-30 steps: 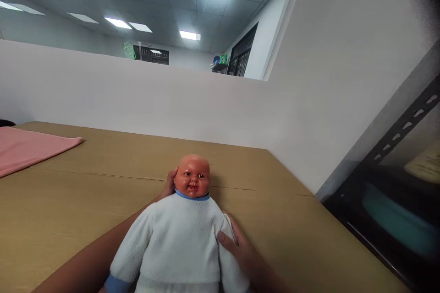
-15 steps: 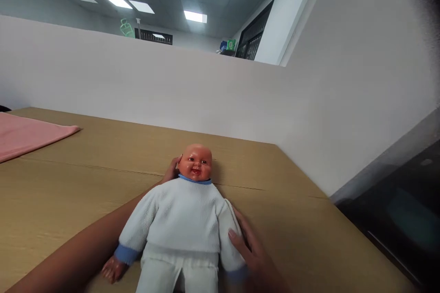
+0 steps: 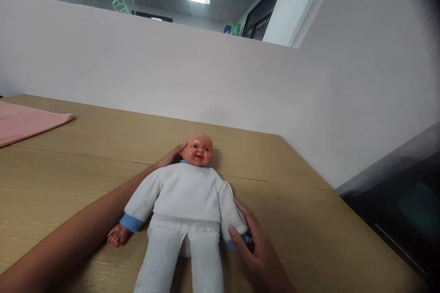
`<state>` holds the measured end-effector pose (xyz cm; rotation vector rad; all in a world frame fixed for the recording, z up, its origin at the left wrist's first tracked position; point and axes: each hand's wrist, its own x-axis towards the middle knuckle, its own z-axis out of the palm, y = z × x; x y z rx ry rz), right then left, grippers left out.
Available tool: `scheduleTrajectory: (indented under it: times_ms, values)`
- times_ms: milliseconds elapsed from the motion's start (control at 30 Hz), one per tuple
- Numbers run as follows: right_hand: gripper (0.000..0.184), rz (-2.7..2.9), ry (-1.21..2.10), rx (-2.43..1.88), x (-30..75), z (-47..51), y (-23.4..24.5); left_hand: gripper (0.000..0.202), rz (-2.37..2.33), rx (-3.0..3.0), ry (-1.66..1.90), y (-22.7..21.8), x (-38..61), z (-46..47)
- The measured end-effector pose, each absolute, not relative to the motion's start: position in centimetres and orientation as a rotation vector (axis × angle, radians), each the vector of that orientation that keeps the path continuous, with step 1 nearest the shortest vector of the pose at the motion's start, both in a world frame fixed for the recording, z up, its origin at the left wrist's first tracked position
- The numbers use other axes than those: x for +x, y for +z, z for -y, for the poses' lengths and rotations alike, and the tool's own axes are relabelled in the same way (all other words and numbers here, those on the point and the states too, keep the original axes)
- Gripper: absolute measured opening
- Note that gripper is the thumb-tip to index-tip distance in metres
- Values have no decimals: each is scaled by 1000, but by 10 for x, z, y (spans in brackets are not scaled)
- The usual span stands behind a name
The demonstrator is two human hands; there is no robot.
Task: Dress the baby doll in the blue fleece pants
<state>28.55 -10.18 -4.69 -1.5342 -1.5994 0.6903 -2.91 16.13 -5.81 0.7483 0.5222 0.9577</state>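
A baby doll in a white fleece top and white trousers lies face up on the wooden table. Blue trim edges its collar and cuffs. At the side of the doll's head is my left hand, cupped against it, with most of the fingers hidden behind the head. My left forearm runs along the table beside the doll's sleeve. My right hand holds the sleeve on the right near the cuff, its thumb on top and the fingers around the outer side.
A pink cloth lies on the table at the far left. Behind the table's back edge rises a white partition, meeting a wall on the right. Something dark and glossy stands beyond the right edge.
The view has tilted down, so more of the trousers shows. My right hand has slid slightly down the sleeve toward the cuff. My left hand stays by the head.
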Motion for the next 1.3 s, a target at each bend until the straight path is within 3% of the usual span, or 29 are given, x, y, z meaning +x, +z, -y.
scheduleTrajectory:
  times_ms: [300,1300]
  values:
    - [65,1737,669,-1496,291,100,-37,67,-457,893,833,-34,-31,-135]
    - [67,1783,701,-1471,288,102,-25,47,-598,749,985,-34,-24,-133]
